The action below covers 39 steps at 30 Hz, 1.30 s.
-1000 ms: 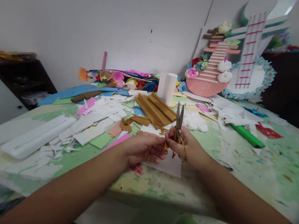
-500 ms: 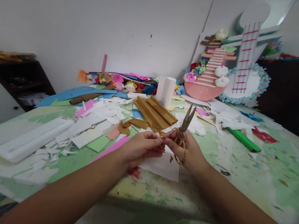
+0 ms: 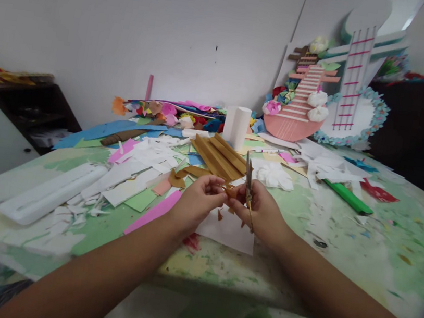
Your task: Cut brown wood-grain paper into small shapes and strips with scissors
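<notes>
Between my two hands is a small piece of brown crepe paper (image 3: pixel 230 190), partly covered by fingers. My left hand (image 3: pixel 201 199) is closed, pinching its left side with thumb and fingertips. My right hand (image 3: pixel 265 214) holds the scissors (image 3: pixel 249 188) against the palm, blades pointing up, while its thumb and fingers also touch the paper. Small brown scraps (image 3: pixel 220 215) show over a white sheet (image 3: pixel 230 235) below the hands. Just beyond lies folded brown crepe paper (image 3: pixel 220 157), with a curled brown strip (image 3: pixel 177 179) to its left.
A white elongated device (image 3: pixel 51 192) lies at the left among paper scraps (image 3: pixel 153 156). A white roll (image 3: pixel 241 129) stands behind the crepe paper. Further right are a green roll (image 3: pixel 348 197), red paper (image 3: pixel 379 191) and decorated instrument-shaped cutouts (image 3: pixel 301 108). Paper flowers (image 3: pixel 169 113) line the back.
The scissors have turned in my right hand and now appear nearly edge-on. My fingers have shifted on the brown paper, and more brown scraps show below. The view has moved slightly.
</notes>
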{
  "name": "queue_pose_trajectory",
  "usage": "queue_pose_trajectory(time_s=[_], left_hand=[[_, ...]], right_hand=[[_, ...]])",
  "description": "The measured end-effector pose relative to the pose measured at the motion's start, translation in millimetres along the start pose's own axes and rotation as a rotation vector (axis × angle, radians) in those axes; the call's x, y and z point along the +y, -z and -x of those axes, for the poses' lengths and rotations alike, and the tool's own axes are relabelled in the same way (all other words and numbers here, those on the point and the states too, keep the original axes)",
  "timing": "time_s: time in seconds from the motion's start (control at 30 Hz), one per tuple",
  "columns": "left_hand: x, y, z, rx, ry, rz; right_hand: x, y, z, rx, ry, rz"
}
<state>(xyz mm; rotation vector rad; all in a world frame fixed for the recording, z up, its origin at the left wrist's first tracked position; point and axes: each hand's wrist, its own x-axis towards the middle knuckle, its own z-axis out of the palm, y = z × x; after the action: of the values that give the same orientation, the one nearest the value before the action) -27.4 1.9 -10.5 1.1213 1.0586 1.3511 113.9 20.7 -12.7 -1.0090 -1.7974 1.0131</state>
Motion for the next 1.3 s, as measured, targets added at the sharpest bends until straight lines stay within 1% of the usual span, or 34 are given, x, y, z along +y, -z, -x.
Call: queue_pose_trajectory(time_s=[0.1, 0.17, 0.3, 0.4, 0.53, 0.67, 0.8, 0.87, 1.03, 1.13, 1.2, 1.3], left_hand=[[3, -3.2, 3, 0.041, -0.024, -0.042], [3, -3.8, 4, 0.042, -0.002, -0.040], [2, -1.3, 4, -0.075, 0.052, -0.023], [3, 0.5, 4, -0.102, 0.072, 0.001], [5, 0.5, 6, -0.102, 0.115, 0.077], [6, -0.3, 7, -0.075, 0.125, 0.083], [10, -1.3, 7, -0.081, 0.068, -0.029], [11, -1.5, 6, -0.078, 0.043, -0.092], [6, 1.3, 5, -0.063, 0.080, -0.094], [1, 2.1, 3, -0.074, 0.111, -0.106], [0, 1.3, 2, -0.066, 0.126, -0.087], [4, 0.0, 2, -0.007, 0.151, -0.009]], right_hand=[[-2, -1, -1, 0.059, -0.055, -0.065], [-4, -1, -2, 0.075, -0.052, -0.156], [-4, -3, -3, 0.065, -0.071, -0.338], [-4, -3, -3, 0.035, -0.085, -0.376], [-9, -2, -2, 0.035, -0.126, -0.331], [-11, -2, -1, 0.035, -0.165, -0.302], [-5, -2, -2, -0.032, -0.188, -0.279], [-2, -1, -3, -0.042, -0.187, -0.245], [-4, 3, -5, 0.062, -0.099, -0.184], [-6, 4, -5, 0.100, -0.094, -0.173], [-8, 5, -4, 0.125, -0.094, -0.117], [-8, 7, -2, 0.140, -0.065, 0.017]])
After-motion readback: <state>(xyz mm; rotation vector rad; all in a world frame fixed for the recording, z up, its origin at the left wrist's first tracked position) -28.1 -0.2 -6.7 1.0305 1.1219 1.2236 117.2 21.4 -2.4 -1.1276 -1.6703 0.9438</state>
